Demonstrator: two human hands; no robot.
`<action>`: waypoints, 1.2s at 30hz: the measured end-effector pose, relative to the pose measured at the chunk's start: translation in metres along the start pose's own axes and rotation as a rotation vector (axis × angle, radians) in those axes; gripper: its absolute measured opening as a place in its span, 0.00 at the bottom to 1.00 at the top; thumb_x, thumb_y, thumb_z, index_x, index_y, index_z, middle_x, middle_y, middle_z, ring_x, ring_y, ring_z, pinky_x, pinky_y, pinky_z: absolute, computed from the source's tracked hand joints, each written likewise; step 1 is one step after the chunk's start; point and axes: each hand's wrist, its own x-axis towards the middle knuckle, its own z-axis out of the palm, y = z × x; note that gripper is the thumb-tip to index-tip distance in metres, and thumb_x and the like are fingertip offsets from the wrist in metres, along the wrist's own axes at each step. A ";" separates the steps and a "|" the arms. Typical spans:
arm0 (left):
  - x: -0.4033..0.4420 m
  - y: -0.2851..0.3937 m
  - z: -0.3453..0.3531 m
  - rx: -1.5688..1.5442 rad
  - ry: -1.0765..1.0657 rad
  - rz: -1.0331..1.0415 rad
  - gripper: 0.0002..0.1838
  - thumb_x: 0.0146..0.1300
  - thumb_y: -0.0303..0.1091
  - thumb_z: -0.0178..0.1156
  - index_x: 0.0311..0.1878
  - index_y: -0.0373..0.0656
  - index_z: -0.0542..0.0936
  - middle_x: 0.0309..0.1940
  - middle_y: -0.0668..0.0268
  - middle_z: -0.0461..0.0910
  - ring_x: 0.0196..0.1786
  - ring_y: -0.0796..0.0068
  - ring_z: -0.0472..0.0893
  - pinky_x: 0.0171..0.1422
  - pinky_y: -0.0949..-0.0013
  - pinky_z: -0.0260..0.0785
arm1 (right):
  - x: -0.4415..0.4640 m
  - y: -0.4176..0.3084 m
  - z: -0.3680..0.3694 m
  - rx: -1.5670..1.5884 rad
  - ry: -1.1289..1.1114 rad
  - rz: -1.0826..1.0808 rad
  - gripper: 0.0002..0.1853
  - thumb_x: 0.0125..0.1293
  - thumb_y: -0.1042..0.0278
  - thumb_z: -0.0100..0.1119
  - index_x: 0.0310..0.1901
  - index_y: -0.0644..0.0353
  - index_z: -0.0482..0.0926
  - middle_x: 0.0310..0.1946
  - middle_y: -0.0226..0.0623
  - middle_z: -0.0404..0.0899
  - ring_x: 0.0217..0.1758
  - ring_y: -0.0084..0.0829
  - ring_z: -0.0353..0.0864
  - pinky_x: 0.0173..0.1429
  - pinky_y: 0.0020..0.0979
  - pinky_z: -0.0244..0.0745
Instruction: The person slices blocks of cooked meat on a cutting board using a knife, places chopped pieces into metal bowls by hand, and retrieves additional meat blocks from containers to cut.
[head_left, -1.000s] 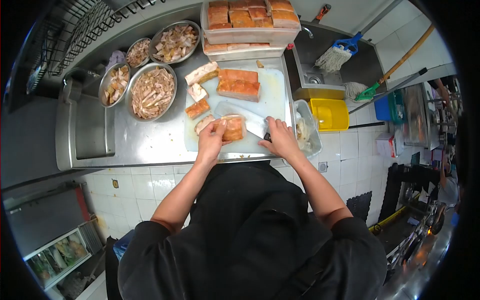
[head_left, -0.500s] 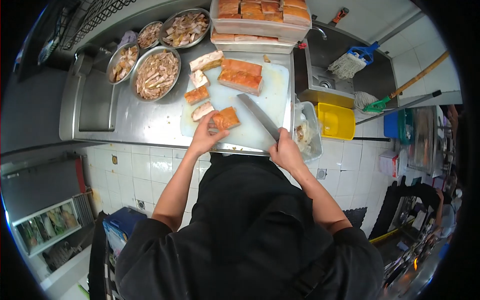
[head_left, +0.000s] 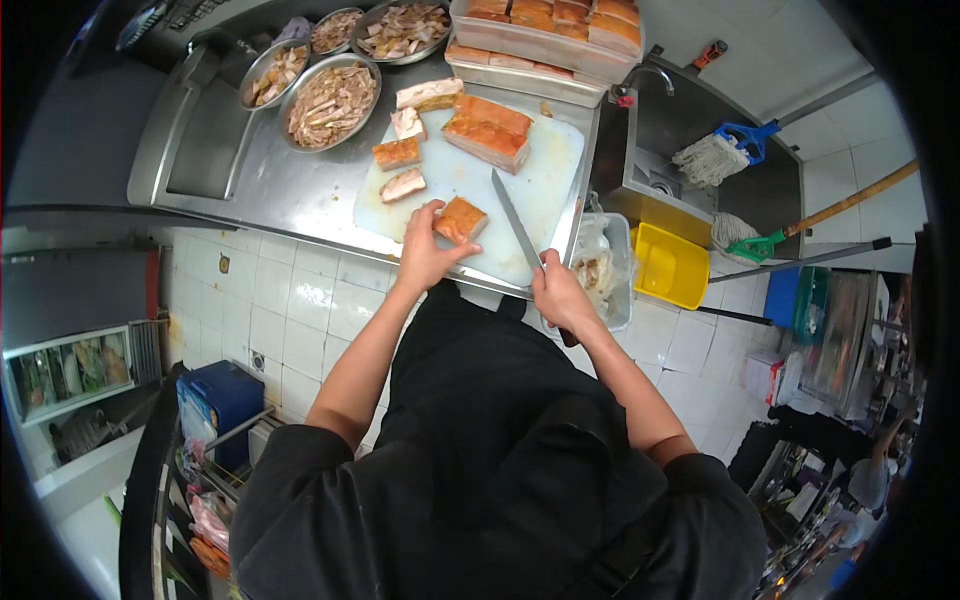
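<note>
My left hand (head_left: 430, 258) grips a small block of crisp-skinned roast pork (head_left: 462, 217) near the front edge of the white cutting board (head_left: 545, 165), thumb on one side and fingers on the other. In my right hand (head_left: 562, 298) is a long knife (head_left: 513, 218), held by its handle. Its blade points away from me over the board's right part, apart from the pork. Farther back lies a larger roast pork slab (head_left: 487, 130). Along the left side are smaller cut pieces (head_left: 397, 153) and a pale strip of pork (head_left: 430, 94).
Metal bowls of sliced meat (head_left: 331, 103) stand at the back left of the steel counter (head_left: 300, 190). Stacked tubs of roast pork (head_left: 545, 45) are behind the board. To the right are a plastic-lined bin (head_left: 600, 270), a yellow tub (head_left: 672, 268), a sink (head_left: 655, 165) and mops (head_left: 712, 158).
The camera view has turned slightly. My right hand has drawn the knife nearer to me, and its blade points more straight ahead. My left hand stays on the pork block.
</note>
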 end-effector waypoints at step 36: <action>0.037 -0.017 0.008 0.160 -0.039 0.204 0.38 0.51 0.30 0.72 0.68 0.39 0.72 0.60 0.51 0.79 0.62 0.46 0.75 0.70 0.54 0.69 | 0.006 0.010 0.013 -0.153 -0.037 -0.076 0.14 0.70 0.74 0.45 0.53 0.73 0.63 0.36 0.73 0.80 0.45 0.70 0.81 0.52 0.61 0.72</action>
